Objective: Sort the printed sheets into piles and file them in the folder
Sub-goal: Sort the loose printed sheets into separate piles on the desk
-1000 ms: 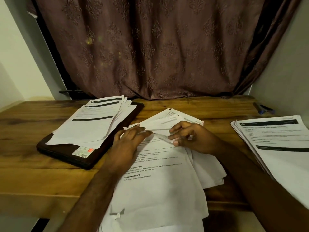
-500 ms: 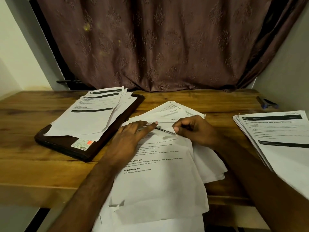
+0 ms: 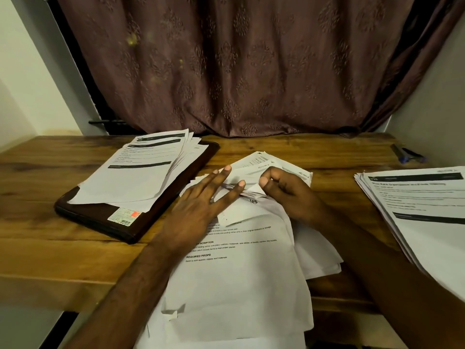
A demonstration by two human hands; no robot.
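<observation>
White sheets (image 3: 241,273) with black print lie under both hands. Left of the grip, a dark brown folder (image 3: 161,212) bears a green-and-orange sticker (image 3: 123,215). Behind, a mauve-brown curtain (image 3: 239,64) shows embossed floral motifs over the golden-brown grained table (image 3: 50,243).

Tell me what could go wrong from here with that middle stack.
The right hand pinches a crumpled corner of the middle stack; pulling against the pressing left hand could tear it. The stack overhangs the table edge and may slide off. The folder is buried under the left pile.
</observation>
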